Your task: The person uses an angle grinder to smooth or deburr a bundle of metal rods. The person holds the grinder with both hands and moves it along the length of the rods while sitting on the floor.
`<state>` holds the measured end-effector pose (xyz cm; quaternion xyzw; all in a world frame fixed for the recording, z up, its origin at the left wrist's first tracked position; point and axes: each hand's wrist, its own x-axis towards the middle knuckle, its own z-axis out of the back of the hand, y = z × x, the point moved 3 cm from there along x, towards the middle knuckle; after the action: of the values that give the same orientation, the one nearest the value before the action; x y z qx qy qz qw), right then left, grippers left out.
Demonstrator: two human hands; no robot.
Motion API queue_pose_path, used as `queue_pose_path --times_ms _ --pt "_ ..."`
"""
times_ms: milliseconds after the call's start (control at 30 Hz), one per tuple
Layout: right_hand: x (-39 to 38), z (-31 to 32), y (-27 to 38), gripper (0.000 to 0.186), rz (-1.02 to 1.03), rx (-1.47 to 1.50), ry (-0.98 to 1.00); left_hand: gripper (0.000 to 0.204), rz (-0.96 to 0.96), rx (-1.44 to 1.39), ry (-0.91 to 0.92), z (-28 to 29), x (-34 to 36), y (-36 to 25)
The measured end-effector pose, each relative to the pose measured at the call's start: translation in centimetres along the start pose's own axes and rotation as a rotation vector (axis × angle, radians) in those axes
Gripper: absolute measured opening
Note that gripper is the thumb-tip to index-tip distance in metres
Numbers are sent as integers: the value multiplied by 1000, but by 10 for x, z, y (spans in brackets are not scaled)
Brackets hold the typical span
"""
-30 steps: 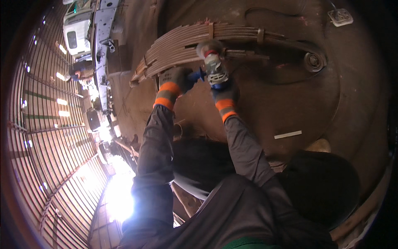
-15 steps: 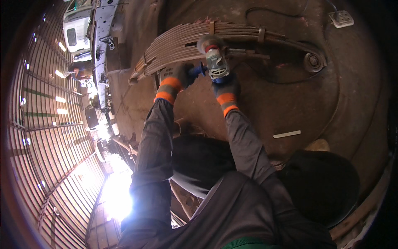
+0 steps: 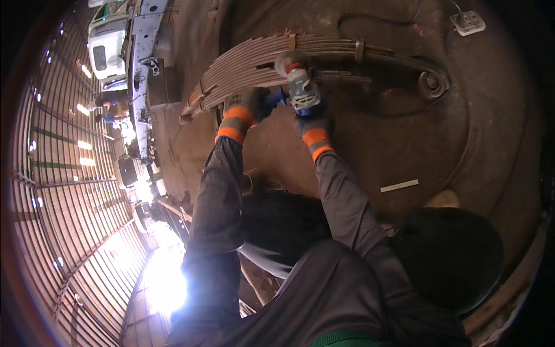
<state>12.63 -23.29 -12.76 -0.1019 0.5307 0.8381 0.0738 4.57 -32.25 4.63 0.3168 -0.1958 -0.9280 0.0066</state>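
view shifted slightly; leaf spring (image 3: pixel 243 68) over brown floor (image 3: pixel 376 133); slatted wall (image 3: pixel 63 173)

The left side is bounded by a ribbed wall (image 3: pixel 75 196), curved by the lens, crossed by bars and dotted with small bright gaps. The lower left is washed out by a white glare (image 3: pixel 163 283). At the upper left, a white vehicle cab (image 3: pixel 107 55) is flanked by a long, pale metal frame (image 3: pixel 140 75) pierced with holes. The stained brown floor (image 3: pixel 393 139) is dimly lit; on it a pale strip (image 3: pixel 399 185) is seen.
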Motion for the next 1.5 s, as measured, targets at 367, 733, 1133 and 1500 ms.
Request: queue_pose_path --times_ms 367,733,1133,1500 --pt "31 5 -16 41 -117 74 355 33 60 2 63 34 3 -33" --pt "35 11 -25 35 -11 -82 304 32 25 3 45 20 16 -30" --pt "33 12 -63 53 -15 299 16 25 40 139 88 72 12 -94" --pt "-6 -5 -10 46 -38 113 450 27 143 -92 27 14 -33 -11"
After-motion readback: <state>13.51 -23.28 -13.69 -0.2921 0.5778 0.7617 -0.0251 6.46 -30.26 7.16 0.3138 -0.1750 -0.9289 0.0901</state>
